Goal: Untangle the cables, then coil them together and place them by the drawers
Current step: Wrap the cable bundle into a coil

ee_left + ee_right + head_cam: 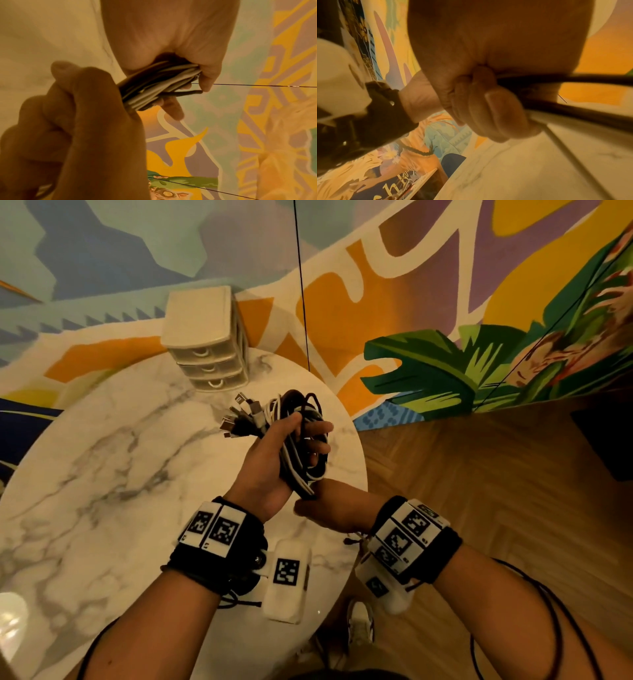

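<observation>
Cables (301, 440), black and white, sit gathered in one coil held above the far right part of a round marble table (102, 474), their metal plugs (239, 416) fanning out together toward the small set of drawers (205, 344) at the table's far edge. The person's left hand (274, 460) wraps the coil, thumb and fingers curled round the loops. The right hand (329, 508) closes on the coil's near end from below; the right wrist view shows its fingers (488, 105) pinching a dark strand against a pale one.

The untangling looks finished and the coiling nearly so: the strands run side by side with no loose tails in sight, though the coil's underside is hidden. The step in hand appears to be tidying the last loops. The next move, by this reading, calls for a firm hold on the loops while the bundle travels the short way to the bare marble just beside the drawers, then a gentle set-down so the coil does not spring apart.

A patterned rug (376, 285) and wooden floor (479, 491) lie beyond the table.
</observation>
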### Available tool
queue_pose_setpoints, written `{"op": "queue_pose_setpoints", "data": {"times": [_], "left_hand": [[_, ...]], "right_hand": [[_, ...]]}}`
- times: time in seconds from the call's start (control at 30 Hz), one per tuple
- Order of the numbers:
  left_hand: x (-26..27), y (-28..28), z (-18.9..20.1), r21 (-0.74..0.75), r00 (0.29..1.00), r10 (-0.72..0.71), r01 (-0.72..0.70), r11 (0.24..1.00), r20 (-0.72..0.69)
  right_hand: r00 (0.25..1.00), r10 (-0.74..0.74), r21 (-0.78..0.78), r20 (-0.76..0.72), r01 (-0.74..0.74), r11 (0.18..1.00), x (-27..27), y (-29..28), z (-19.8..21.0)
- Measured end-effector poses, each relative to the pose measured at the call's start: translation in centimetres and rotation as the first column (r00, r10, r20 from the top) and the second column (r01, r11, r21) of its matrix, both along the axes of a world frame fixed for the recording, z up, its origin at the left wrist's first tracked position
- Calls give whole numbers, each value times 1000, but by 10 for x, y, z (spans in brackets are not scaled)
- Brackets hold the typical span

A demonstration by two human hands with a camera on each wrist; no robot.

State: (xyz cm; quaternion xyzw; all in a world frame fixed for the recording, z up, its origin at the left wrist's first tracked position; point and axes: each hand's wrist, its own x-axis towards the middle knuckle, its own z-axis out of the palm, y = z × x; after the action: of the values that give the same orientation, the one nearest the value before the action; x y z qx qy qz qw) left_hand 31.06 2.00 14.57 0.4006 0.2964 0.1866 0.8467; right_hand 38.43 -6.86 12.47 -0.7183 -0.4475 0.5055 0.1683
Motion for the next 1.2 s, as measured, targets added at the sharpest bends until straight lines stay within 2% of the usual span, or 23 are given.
{"op": "queue_pose_setpoints", "data": {"times": [0.1, 0.23, 0.37, 0.47, 0.57, 0.63, 0.73, 0.83, 0.9, 1.0, 1.07, 1.13, 1.2], "left_hand": [[0, 2, 1, 36, 999, -21, 19, 999, 51], [2, -1, 1, 96, 997, 6, -13, 995, 73], [-2, -4, 0, 77, 997, 50, -55, 996, 63], [-6, 0, 4, 32, 993, 69, -72, 997, 96], [-10, 9, 13, -4, 986, -8, 9, 1000, 167], [-14, 13, 16, 17, 977, -138, 137, 990, 162], [-18, 8, 14, 97, 909, -415, 409, 907, 40], [-16, -4, 15, 248, 826, -505, 559, 791, -250], [-15, -5, 17, 319, 798, -461, 586, 745, -389], [-19, 2, 7, 355, 763, -419, 615, 704, -493], [-21, 2, 0, 417, 717, -393, 671, 614, -575], [-21, 1, -4, 526, 737, -267, 645, 554, -621], [-19, 0, -6, 597, 775, -126, 569, 566, -619]], "right_hand": [[1000, 22, -27, 8, -22, 999, 4, 1, 5], [999, -43, -14, 0, 43, 999, 5, 0, 0], [987, -147, 4, -62, 148, 989, 6, -8, -9], [987, -164, 40, -3, 164, 986, 16, -16, -20], [985, -147, 22, 86, 145, 989, 32, -24, -28], [977, -143, -9, 155, 146, 989, 46, -25, -34], [968, -48, -89, 247, 72, 993, 69, -15, -47], [955, 36, -141, 296, 7, 990, 83, -4, -55], [947, 75, -157, 311, -27, 987, 78, -4, -31], [934, 93, -155, 345, -41, 987, 88, -6, -24], [924, 121, -160, 364, -66, 985, 93, -7, -18], [932, 107, -142, 346, -61, 988, 97, -6, -10], [953, 64, -90, 296, -39, 995, 99, -5, -1]]}}
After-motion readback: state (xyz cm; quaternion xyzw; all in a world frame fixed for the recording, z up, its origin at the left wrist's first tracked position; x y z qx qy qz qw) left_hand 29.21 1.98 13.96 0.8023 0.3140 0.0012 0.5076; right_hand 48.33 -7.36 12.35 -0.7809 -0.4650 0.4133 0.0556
